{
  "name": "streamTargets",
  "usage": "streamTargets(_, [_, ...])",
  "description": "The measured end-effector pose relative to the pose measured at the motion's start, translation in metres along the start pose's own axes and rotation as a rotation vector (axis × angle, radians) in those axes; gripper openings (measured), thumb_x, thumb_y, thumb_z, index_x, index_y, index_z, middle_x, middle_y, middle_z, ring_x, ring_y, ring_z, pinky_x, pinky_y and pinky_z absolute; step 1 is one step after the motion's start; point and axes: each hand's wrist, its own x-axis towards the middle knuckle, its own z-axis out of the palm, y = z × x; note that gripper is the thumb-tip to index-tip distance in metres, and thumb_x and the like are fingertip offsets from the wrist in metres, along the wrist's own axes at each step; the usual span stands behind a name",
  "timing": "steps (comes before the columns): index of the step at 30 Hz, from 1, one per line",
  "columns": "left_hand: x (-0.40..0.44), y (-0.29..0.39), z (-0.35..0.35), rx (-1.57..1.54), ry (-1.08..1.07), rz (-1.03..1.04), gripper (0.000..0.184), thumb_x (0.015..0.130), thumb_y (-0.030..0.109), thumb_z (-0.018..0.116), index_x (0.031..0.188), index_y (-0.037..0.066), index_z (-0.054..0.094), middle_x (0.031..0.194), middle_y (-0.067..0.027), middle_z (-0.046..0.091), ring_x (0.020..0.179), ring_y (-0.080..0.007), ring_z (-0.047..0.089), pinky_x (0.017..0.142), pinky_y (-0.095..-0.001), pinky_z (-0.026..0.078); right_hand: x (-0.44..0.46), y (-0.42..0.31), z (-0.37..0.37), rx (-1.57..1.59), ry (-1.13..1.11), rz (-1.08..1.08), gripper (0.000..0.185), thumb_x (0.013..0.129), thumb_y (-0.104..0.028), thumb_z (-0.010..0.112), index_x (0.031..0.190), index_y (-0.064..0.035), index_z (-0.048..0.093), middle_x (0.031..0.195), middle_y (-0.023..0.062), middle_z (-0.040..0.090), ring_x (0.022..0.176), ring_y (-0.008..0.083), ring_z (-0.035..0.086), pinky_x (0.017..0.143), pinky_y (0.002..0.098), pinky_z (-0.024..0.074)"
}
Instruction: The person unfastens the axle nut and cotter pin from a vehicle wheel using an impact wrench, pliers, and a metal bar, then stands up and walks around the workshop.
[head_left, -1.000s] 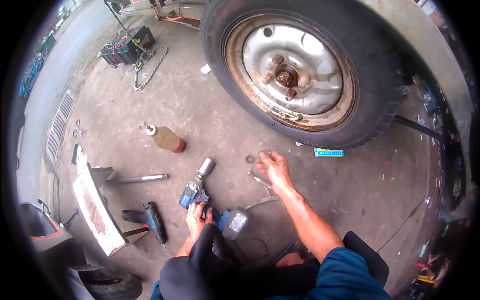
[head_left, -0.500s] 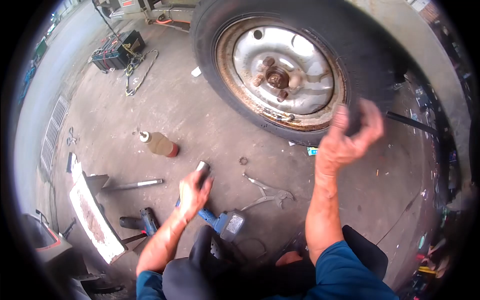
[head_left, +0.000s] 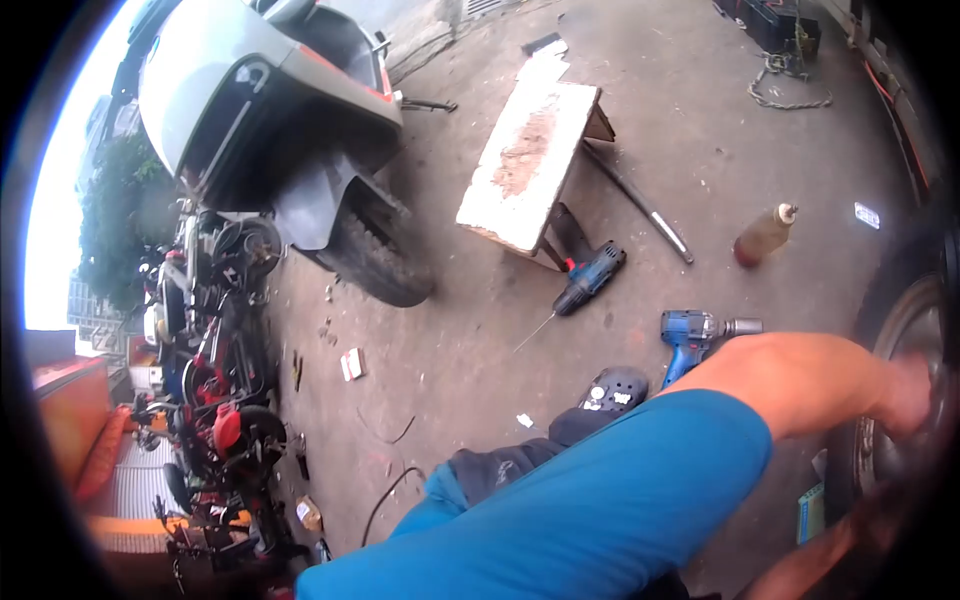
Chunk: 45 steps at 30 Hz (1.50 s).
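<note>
My left arm crosses the view in its blue sleeve. My left hand [head_left: 906, 396] is blurred against the wheel [head_left: 868, 430] at the right edge, its fingers not readable. Lower down, my right hand [head_left: 880, 515] is dim at the dark rim of the view, near the tyre, with its fingers hidden. The blue impact wrench [head_left: 684, 340], fitted with a silver socket [head_left: 743, 326], lies on the ground behind my left forearm, which covers part of it. A green-blue box [head_left: 810, 512] is beside the tyre.
A bottle [head_left: 764, 236] of reddish liquid stands beyond the wrench. Left of it are a metal bar [head_left: 645, 208], a drill [head_left: 592, 278] and a worn white stool [head_left: 530, 150]. A scooter [head_left: 300, 130] is at upper left. Motorbikes [head_left: 215, 400] line the left side. A roped black box [head_left: 780, 25] is at upper right.
The view has swung far to the left, so the wheel now shows only at the right edge. My left hand has gone from the wrench to the wheel.
</note>
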Motion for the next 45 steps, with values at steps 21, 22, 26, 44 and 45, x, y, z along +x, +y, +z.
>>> streamTargets(21, [-0.484, 0.466, -0.253, -0.614, 0.396, -2.114, 0.031, 0.086, 0.030, 0.058, 0.104, 0.005, 0.064, 0.103, -0.0188, 0.067, 0.099, -0.0387, 0.063, 0.087, -0.0464, 0.049, 0.185, -0.241, -0.352, 0.974, -2.880, 0.601, 0.053, 0.099, -0.037, 0.042, 0.137, -0.0001, 0.048, 0.134, 0.0187, 0.054, 0.128, 0.0291, 0.049, 0.105, 0.0342, 0.0354])
streamTargets(22, [-0.492, 0.495, -0.250, -0.610, 0.473, -2.194, 0.030, 0.086, 0.030, 0.058, 0.103, 0.005, 0.064, 0.103, -0.0186, 0.068, 0.098, -0.0387, 0.063, 0.087, -0.0463, 0.049, 0.175, -0.230, -0.361, 0.980, -2.906, 0.896, 0.057, 0.098, -0.040, 0.044, 0.138, 0.0005, 0.046, 0.135, 0.0193, 0.054, 0.129, 0.0305, 0.048, 0.105, 0.0349, 0.0361])
streamTargets(26, [-0.543, 0.582, -0.248, -0.617, 0.769, -2.525, 0.029, 0.085, 0.030, 0.059, 0.102, 0.007, 0.066, 0.099, -0.0178, 0.069, 0.097, -0.0379, 0.064, 0.086, -0.0452, 0.049, 0.238, -0.263, -0.368, 0.925, -2.758, 0.032, 0.066, 0.093, -0.045, 0.052, 0.138, 0.0031, 0.043, 0.135, 0.0242, 0.051, 0.127, 0.0347, 0.048, 0.103, 0.0375, 0.0378])
streamTargets(44, [-0.821, 0.593, -0.277, -0.724, 1.624, -2.520, 0.020, 0.084, 0.021, 0.066, 0.096, 0.005, 0.068, 0.083, -0.0151, 0.070, 0.079, -0.0290, 0.069, 0.074, -0.0367, 0.052, 0.356, -0.744, -0.278, 1.106, -2.187, -0.319, 0.044, 0.092, -0.027, 0.061, 0.124, 0.0021, 0.054, 0.126, 0.0199, 0.057, 0.118, 0.0334, 0.055, 0.097, 0.0393, 0.0450])
streamTargets(45, [-0.836, 0.582, -0.282, -0.738, 1.640, -2.510, 0.021, 0.083, 0.021, 0.066, 0.096, 0.005, 0.068, 0.083, -0.0150, 0.071, 0.079, -0.0290, 0.069, 0.074, -0.0365, 0.052, 0.318, -0.758, -0.245, 1.292, -2.198, -0.096, 0.044, 0.093, -0.023, 0.060, 0.127, 0.0035, 0.051, 0.128, 0.0183, 0.056, 0.119, 0.0309, 0.053, 0.097, 0.0373, 0.0444])
